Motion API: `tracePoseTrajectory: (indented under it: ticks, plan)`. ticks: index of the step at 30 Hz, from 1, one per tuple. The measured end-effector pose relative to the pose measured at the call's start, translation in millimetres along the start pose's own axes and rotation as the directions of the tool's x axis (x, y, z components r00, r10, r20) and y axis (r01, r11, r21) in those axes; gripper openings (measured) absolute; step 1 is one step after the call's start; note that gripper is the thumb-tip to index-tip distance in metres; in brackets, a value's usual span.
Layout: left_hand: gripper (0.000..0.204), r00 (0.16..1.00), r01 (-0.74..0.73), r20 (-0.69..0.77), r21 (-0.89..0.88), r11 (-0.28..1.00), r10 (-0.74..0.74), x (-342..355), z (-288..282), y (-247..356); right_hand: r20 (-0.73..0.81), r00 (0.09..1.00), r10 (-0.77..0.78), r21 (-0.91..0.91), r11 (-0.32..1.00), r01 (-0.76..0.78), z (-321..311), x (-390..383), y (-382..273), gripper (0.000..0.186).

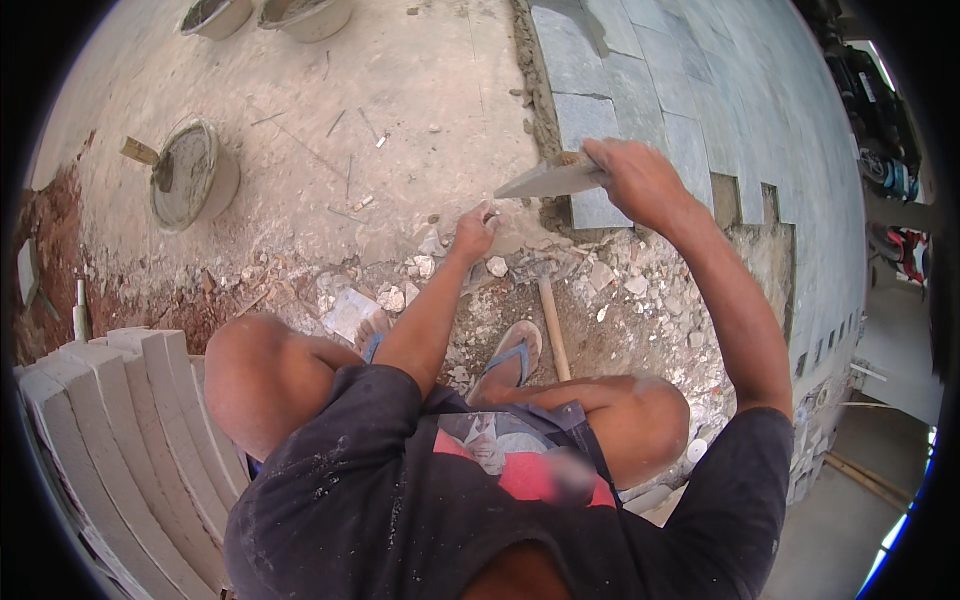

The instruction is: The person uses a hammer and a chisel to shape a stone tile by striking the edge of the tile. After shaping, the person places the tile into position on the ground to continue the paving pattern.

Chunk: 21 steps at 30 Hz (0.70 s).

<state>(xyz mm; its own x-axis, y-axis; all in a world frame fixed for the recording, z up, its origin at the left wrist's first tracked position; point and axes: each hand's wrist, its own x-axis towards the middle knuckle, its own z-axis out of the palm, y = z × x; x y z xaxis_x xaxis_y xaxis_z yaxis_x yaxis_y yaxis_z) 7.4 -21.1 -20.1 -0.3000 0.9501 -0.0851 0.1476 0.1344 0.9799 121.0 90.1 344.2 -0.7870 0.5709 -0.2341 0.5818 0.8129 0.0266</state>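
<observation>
My right hand is closed around the end of a grey trowel, raised over the edge of the laid stone tiles. Its flat blade tapers to a point toward the left, and a brownish patch shows along its upper edge. My left hand hovers above the bare ground left of the blade's tip. Its fingers are curled together, and whatever is between them is too small to make out. A hammer with a wooden handle lies between and beyond my feet, its head among the rubble.
A mortar bucket with a wooden handle sticking out stands at the left; two more tubs are at the far left. Broken rubble lines the ground before me. Pale slabs stand stacked at my left. Parked motorbikes appear far right.
</observation>
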Motion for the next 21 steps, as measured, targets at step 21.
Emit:
tracePoseTrajectory:
  ticks: [21]
  plan:
    - [0.024,0.996,-0.025,-0.081,0.004,1.0,0.025,-3.2,1.8,4.8,0.055,0.997,0.05,0.004,0.999,-0.05,-3.2,2.2,-9.5,0.035]
